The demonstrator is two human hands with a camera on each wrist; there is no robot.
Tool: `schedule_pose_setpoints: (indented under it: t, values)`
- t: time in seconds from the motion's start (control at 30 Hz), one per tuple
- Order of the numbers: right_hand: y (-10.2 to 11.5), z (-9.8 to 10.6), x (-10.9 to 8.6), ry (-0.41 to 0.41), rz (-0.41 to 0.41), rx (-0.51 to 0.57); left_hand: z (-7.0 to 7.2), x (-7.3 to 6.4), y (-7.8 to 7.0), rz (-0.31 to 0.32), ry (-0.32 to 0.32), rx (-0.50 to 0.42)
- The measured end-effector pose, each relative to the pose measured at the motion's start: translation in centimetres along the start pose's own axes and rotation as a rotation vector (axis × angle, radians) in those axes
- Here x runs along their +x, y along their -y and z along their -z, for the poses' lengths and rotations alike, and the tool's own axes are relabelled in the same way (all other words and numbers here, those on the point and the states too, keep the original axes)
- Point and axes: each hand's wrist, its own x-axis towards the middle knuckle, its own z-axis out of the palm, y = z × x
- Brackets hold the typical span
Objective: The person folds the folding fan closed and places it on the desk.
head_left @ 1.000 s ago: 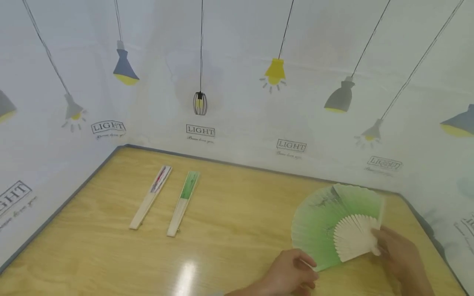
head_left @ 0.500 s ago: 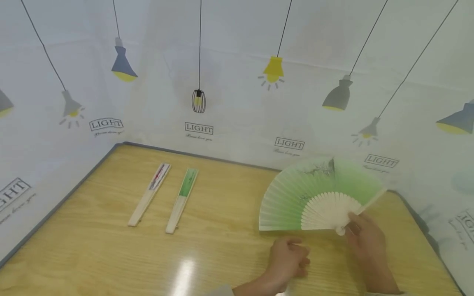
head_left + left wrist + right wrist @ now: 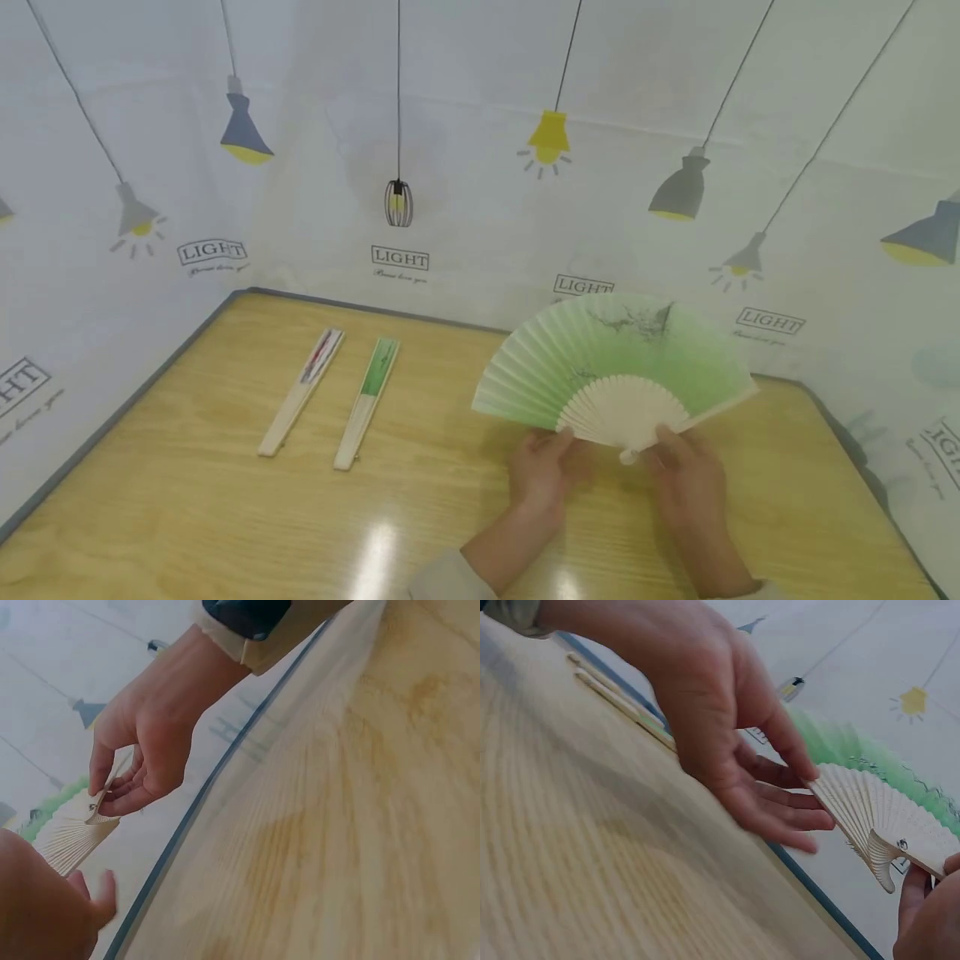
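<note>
Held up in front of me is a spread folding fan [image 3: 622,404], with a pale green leaf, dark branch drawings and cream-coloured ribs. My right hand [image 3: 692,483] pinches its right guard stick close to the pivot; the right-hand grip shows from the other side in the left wrist view. At the left guard stick, my left hand [image 3: 538,475] has its thumb on the ribs. In the right wrist view the left thumb tip meets the stick of the fan [image 3: 885,802], while the other left fingers reach out loosely below. Both palms are above the table.
Two folded fans lie side by side on the wooden table [image 3: 187,500], left of the hands: one with a white and red leaf [image 3: 302,392], one with a green leaf [image 3: 367,404]. A white sheet [image 3: 480,208] printed with lamps walls the back and sides.
The right hand has brought the open fan left and turned it upright, with the pivot toward me. My left hand has moved up and taken hold of the left guard stick.
</note>
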Motion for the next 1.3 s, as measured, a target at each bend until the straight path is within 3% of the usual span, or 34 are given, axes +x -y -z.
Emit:
schedule_pose_setpoints:
  t: [0.07, 0.1, 0.23, 0.33, 0.43, 0.53, 0.63, 0.77, 0.87, 1.1, 1.3]
  values:
    - [-0.3, -0.5, 0.0, -0.014, 0.021, -0.049, 0.1, 0.5, -0.1, -0.038, 0.014, -0.054]
    - [-0.3, -0.8, 0.0, -0.111, -0.049, 0.079, 0.2, 0.6, -0.2, -0.059, 0.015, -0.069]
    - [-0.7, -1.7, -0.2, -0.234, -0.084, -0.038, 0.6, 1.2, -0.3, -0.112, 0.003, -0.078]
    - [-0.9, -2.0, -0.5, -0.238, -0.071, -0.002, 0.9, 1.7, -0.3, -0.113, 0.012, -0.061]
    - [-1.3, -2.3, -0.6, -0.206, -0.017, 0.170, 1.2, 2.2, -0.6, -0.102, 0.026, -0.061]
    - [-1.7, -3.1, -0.5, -0.250, 0.010, 0.216, 1.4, 2.7, -1.0, -0.101, 0.026, -0.070]
    - [-2.4, -4.0, -0.3, -0.359, -0.019, 0.128, 1.7, 3.1, -1.4, -0.115, 0.006, -0.058]
    - [-3.9, -4.5, -0.3, -0.424, -0.063, -0.075, 2.3, 3.4, -1.7, -0.151, -0.039, -0.040]
    - [-4.9, -4.2, -0.3, -0.433, -0.057, -0.178, 2.9, 3.8, -1.5, -0.183, -0.058, -0.043]
    - [-5.9, -3.9, -0.2, -0.442, -0.027, -0.193, 4.1, 4.6, -1.2, -0.227, -0.070, -0.058]
    - [-6.7, -3.8, 0.0, -0.404, 0.088, -0.308, 4.2, 5.0, -1.1, -0.258, -0.067, -0.084]
